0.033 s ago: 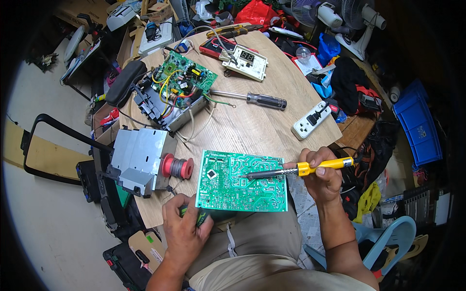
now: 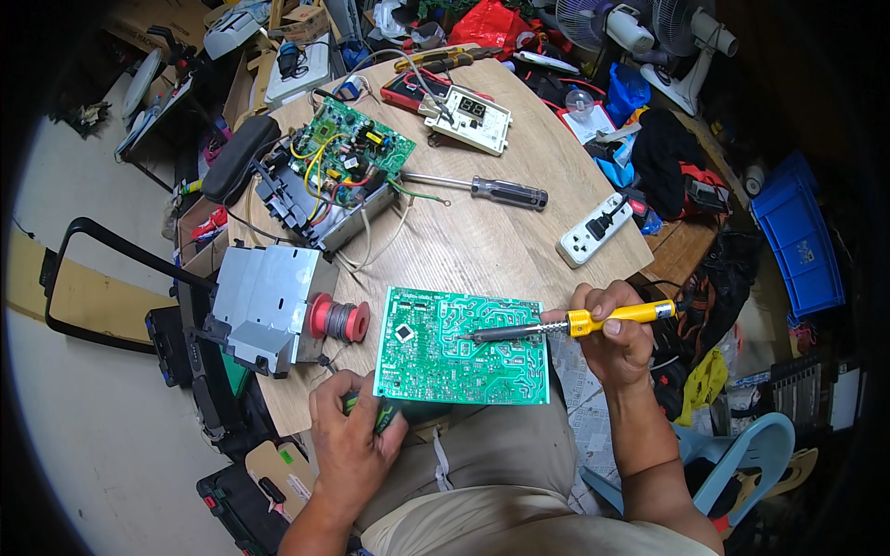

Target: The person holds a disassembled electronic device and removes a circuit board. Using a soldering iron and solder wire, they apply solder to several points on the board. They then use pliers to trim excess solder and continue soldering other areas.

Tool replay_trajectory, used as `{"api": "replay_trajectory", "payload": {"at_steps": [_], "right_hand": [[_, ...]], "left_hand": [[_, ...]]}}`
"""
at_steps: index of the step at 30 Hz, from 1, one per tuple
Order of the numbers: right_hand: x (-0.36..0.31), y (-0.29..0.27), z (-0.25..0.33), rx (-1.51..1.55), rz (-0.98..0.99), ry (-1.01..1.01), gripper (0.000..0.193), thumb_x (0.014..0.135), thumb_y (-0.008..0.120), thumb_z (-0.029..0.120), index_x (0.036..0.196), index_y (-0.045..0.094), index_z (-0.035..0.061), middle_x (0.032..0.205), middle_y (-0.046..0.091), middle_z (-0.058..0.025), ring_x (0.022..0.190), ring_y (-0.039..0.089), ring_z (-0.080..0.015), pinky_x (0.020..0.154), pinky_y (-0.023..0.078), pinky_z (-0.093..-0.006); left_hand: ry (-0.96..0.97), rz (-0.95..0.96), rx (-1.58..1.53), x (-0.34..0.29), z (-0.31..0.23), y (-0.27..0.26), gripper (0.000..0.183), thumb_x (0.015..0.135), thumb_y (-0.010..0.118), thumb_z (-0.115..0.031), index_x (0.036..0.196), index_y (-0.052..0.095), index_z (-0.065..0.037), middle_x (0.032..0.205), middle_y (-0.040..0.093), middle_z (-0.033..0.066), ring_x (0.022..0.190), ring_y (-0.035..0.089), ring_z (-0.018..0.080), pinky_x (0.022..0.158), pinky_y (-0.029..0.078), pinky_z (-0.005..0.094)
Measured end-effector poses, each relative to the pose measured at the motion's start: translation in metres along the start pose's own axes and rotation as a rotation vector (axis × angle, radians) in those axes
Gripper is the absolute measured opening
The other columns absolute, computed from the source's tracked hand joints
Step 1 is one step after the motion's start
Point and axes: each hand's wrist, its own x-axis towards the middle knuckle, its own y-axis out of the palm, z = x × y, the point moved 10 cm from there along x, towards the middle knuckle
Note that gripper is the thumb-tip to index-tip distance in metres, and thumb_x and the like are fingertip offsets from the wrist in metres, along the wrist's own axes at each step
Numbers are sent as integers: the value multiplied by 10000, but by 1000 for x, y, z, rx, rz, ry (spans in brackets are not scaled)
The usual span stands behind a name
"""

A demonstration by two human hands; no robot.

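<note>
A green circuit board (image 2: 422, 366), its solder side facing up, lies tilted over my lap at the table's near edge. My right hand (image 2: 616, 334) is closed round the yellow handle of a soldering iron (image 2: 579, 322). The iron's metal barrel reaches left across the board, its tip at the solder joints near the middle. At the board's lower left corner, my left hand (image 2: 357, 426) is wrapped round a dark object with green markings (image 2: 384, 416), mostly hidden by the fingers. Close by stands a red spool of solder wire (image 2: 339, 321), against a grey metal housing (image 2: 264, 306).
Farther back on the wooden table (image 2: 491, 246) sits an opened unit with a wired circuit board (image 2: 348, 153). A screwdriver (image 2: 508, 192), a white power strip (image 2: 594, 230) and a white display panel (image 2: 471, 119) lie around it. A blue plastic chair (image 2: 746, 454) stands at right.
</note>
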Motion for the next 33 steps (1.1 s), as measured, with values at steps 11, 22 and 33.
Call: {"api": "replay_trajectory", "payload": {"at_steps": [11, 22, 33], "right_hand": [[3, 1, -2, 33, 11, -8, 167, 873, 689, 162, 985, 637, 50, 846, 523, -76, 815, 543, -191, 1080, 520, -614], [3, -4, -4, -7, -63, 0, 184, 866, 707, 216, 944, 629, 69, 783, 501, -63, 791, 518, -185, 1057, 543, -619], [6, -5, -2, 39, -104, -4, 164, 863, 640, 142, 964, 599, 20, 879, 557, -113, 853, 566, -228, 1062, 517, -608]], "left_hand": [[-96, 171, -24, 20, -7, -11, 541, 741, 818, -130, 1260, 692, -45, 1137, 582, 172, 1010, 616, 372, 869, 533, 463], [-107, 285, -36, 47, -11, -24, 452, 753, 825, -220, 1159, 730, -45, 1118, 636, 166, 906, 702, 382, 803, 575, 444], [-104, 451, -17, 61, -9, -20, 414, 790, 761, -290, 1056, 710, 23, 1097, 636, 184, 877, 694, 421, 798, 569, 503]]}}
